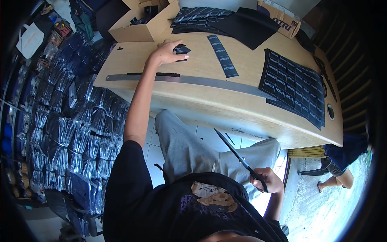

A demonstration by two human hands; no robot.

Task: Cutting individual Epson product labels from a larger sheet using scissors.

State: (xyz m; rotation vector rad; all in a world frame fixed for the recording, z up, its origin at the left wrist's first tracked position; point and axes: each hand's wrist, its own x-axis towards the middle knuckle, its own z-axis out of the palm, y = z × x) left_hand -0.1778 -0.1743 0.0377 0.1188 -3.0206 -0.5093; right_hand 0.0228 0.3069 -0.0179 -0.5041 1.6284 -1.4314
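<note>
My left hand (164,53) is stretched over the table, thumb and fingers round the edges of a small stack of black cut pieces (182,50). Down by my lap, my right hand (269,180) grips long black-handled scissors (238,155), their blades pointing up and to the left; the blades look nearly closed. To the right of the stack lies a black printed strip (223,56), apart from both hands. A long metal ruler (213,82) runs along the table's near edge, with a narrow black offcut (161,74) on it.
Black printed sheets (292,84) lie at the table's right, over the ruler's end. A cardboard box (139,29) with black items stands back left; more black sheets (254,26) are at the back. Plastic-wrapped bundles (72,137) fill the left. Another person's leg (338,180) shows at lower right.
</note>
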